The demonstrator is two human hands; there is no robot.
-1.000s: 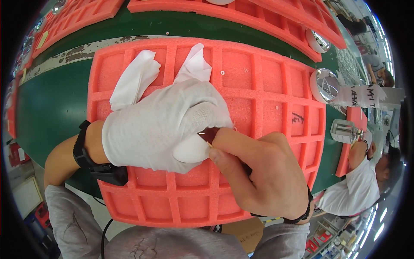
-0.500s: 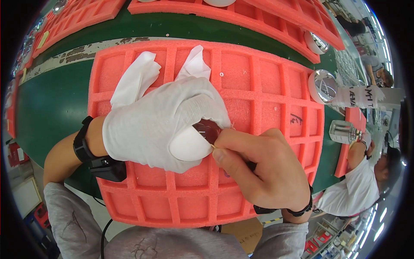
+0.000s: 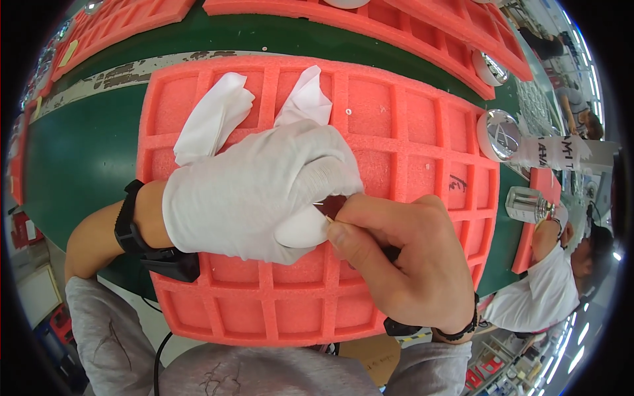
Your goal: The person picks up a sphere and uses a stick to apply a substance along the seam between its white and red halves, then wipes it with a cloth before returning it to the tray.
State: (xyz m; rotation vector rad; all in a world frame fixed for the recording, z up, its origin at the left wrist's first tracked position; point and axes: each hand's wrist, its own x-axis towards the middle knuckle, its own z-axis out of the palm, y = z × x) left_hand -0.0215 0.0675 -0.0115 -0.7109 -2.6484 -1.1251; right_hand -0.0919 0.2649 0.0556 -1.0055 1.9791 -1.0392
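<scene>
Head view, over the foam tray [image 3: 409,132]. We held a small dark reddish part [image 3: 333,206] in our gloved left hand [image 3: 257,191], whose fingers were curled shut around it above the middle of the tray, so that only one edge of the part showed. Our bare right hand [image 3: 403,264] was closed in a pinch on a thin pale stick [image 3: 323,218], its tip touching the part just at the glove's thumb. We could not tell what lay on the tip. A white cloth [image 3: 214,122] lay on the tray beyond the glove, partly under it. At the tray's right edge stood a shiny round cap [image 3: 498,135], with a clear glass bottle [image 3: 525,204] on the green desk [image 3: 79,171] a little nearer to us.

We judged the step in hand to be fine work on the part's exposed edge, such as picking or dabbing. The next move called, in our judgement, for a steady left grip and a light, short stroke of the stick, since the part was mostly hidden and the tip was close to the glove fabric.
</scene>
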